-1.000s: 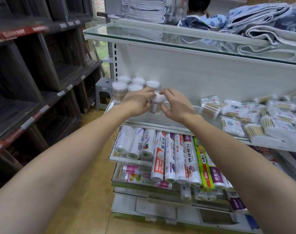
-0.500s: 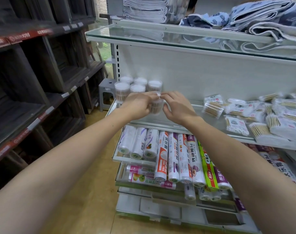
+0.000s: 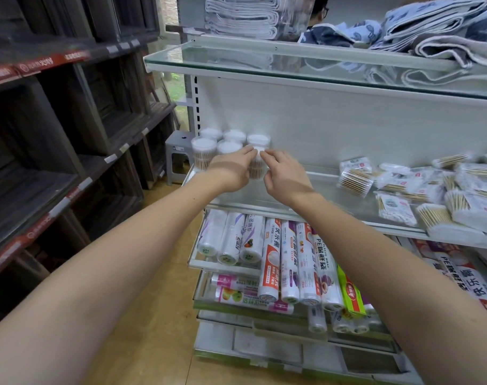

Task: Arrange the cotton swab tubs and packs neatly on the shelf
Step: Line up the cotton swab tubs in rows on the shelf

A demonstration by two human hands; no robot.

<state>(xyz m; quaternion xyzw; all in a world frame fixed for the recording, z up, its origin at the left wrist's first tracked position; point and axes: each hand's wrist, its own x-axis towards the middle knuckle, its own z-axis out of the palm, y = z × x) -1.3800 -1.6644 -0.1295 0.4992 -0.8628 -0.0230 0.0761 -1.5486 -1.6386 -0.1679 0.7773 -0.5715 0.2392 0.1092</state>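
A clear round cotton swab tub (image 3: 256, 167) with a white lid stands upright on the glass shelf (image 3: 328, 190). My left hand (image 3: 231, 170) grips its left side and my right hand (image 3: 282, 173) its right side, fingertips meeting over the lid. Directly behind and to the left stands a tight group of several matching tubs (image 3: 225, 144) at the shelf's left end. Loose packs of cotton swabs (image 3: 431, 190) lie in a jumble on the right part of the same shelf.
A glass shelf above (image 3: 292, 62) carries folded towels (image 3: 442, 37). Below, racks hold rolls of plastic wrap and bags (image 3: 281, 262). Dark wooden shelving (image 3: 56, 140) lines the left, with a grey stool (image 3: 178, 151) on the floor. A person stands behind the shelf unit.
Both hands have moved the held tub back and a little left, closer to the group of tubs; it now stands upright beside them.
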